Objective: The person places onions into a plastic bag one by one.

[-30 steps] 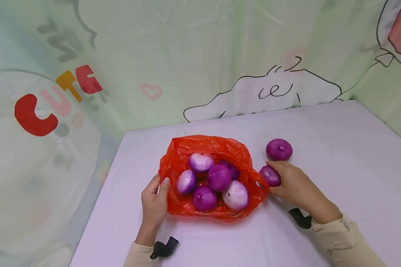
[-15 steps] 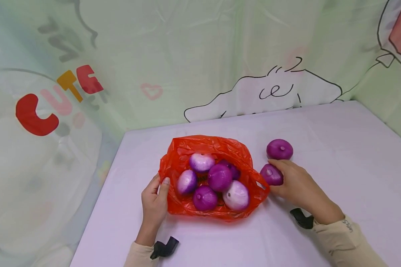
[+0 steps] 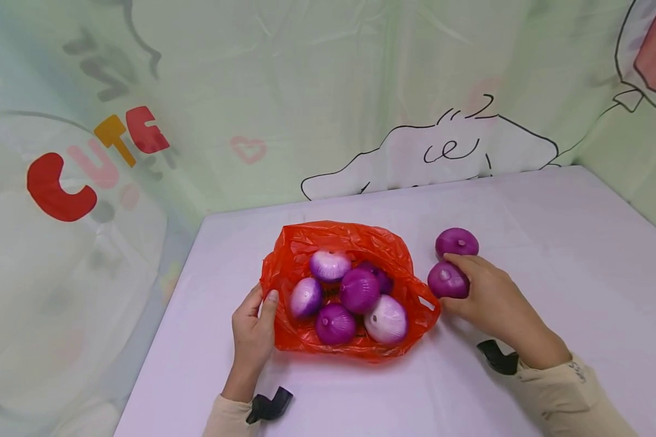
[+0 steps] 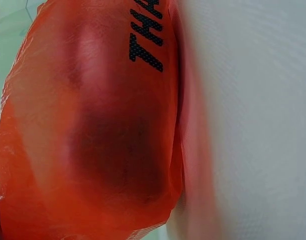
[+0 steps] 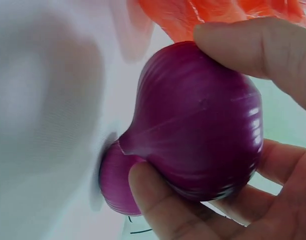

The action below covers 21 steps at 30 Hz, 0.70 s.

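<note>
A red plastic bag [image 3: 350, 230] lies with its mouth spread, several purple and white onions [image 3: 359, 291] inside it. My left hand [image 3: 254, 331] grips the bag's left edge, thumb over the rim. In the left wrist view the bag's wall [image 4: 38, 165] fills much of the frame, with dark round shapes behind it. Just right of the bag, my right hand [image 3: 489, 297] holds a purple onion [image 3: 448, 280] between thumb and fingers. The right wrist view shows that held onion [image 5: 197, 120] close up. Behind it a second loose onion [image 3: 457, 241] rests on the table.
The table [image 3: 568, 255] has a pale lilac cover. A curtain [image 3: 262, 91] printed with cartoon drawings and letters hangs behind it and at the sides. Black straps [image 3: 269, 405] sit at both wrists.
My right hand has moved slightly up and to the right with the onion, away from the bag's handle. The left hand and the bag have stayed put.
</note>
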### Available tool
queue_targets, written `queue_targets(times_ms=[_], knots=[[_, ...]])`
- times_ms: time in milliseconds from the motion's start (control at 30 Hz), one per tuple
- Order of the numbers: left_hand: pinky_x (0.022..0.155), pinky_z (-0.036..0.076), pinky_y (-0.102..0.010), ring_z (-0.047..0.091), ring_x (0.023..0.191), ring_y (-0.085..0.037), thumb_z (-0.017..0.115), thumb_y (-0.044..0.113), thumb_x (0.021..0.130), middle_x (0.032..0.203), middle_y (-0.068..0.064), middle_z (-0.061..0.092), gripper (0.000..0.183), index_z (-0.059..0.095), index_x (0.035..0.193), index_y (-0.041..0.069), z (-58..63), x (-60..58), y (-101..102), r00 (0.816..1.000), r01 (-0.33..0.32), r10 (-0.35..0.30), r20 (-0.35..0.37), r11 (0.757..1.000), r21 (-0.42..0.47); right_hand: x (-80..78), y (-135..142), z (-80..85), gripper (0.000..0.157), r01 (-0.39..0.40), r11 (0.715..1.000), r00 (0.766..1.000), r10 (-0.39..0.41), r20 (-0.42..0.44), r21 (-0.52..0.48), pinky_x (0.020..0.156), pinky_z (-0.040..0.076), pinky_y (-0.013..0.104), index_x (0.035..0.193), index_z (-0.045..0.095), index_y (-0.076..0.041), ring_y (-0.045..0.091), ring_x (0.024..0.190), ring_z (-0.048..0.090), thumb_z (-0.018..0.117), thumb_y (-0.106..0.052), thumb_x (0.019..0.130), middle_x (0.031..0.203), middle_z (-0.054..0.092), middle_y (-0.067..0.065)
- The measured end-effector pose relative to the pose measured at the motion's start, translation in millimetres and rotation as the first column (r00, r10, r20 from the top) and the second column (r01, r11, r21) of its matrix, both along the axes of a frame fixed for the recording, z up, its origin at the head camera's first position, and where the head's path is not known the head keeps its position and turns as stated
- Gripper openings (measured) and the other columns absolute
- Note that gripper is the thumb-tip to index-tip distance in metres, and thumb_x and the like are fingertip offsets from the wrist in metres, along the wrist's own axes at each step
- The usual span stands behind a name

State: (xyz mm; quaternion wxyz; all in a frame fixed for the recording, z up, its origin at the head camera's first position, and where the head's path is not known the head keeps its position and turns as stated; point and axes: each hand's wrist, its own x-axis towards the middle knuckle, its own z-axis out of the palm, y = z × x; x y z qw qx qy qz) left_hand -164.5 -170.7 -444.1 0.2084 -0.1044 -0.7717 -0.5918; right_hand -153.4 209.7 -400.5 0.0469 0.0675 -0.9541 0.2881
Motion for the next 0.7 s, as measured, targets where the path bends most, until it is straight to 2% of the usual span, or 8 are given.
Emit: queue_targets(times_ms=[233, 500, 700], knots=[[0.098, 0.054, -0.023, 0.061, 0.132, -0.027, 0.059, 0.012, 0.107, 0.143, -0.007, 0.065, 0.034, 0.067, 0.138, 0.003, 0.7, 0.2, 0, 1.0, 0.001, -0.001, 0.001, 1.0, -0.005, 3.9, -1, 9.1, 0.084, 0.027, 0.999, 0.996, -0.031, -0.088, -0.04, 0.083, 0.056, 0.071, 0.146, 0.05, 0.009, 0.056, 0.118, 0.054, 0.091, -0.016, 0.076, 0.135, 0.054, 0.035], [0.099, 0.054, -0.024, 0.061, 0.132, -0.027, 0.059, 0.011, 0.107, 0.143, -0.006, 0.065, 0.033, 0.067, 0.137, 0.003, 2.0, 0.2, 0, 1.0, 0.007, -0.007, 0.002, 1.0, -0.002, 6.0, -10, 25.2, 0.081, 0.024, 0.994, 0.975, -0.047, -0.218, -0.107, 0.079, 0.058, 0.07, 0.144, 0.055, 0.004, 0.052, 0.113, 0.059, 0.093, -0.013, 0.074, 0.133, 0.058, 0.03], [0.1, 0.054, -0.024, 0.061, 0.133, -0.028, 0.059, 0.011, 0.106, 0.143, -0.007, 0.065, 0.033, 0.067, 0.138, 0.002, 2.9, 0.7, 0, 1.0, 0.008, -0.008, 0.003, 1.0, 0.0, 6.5, -22, 37.1, 0.079, 0.004, 0.992, 0.967, -0.037, -0.254, -0.129, 0.079, 0.059, 0.067, 0.144, 0.055, 0.002, 0.049, 0.114, 0.06, 0.092, -0.014, 0.076, 0.136, 0.058, 0.028]])
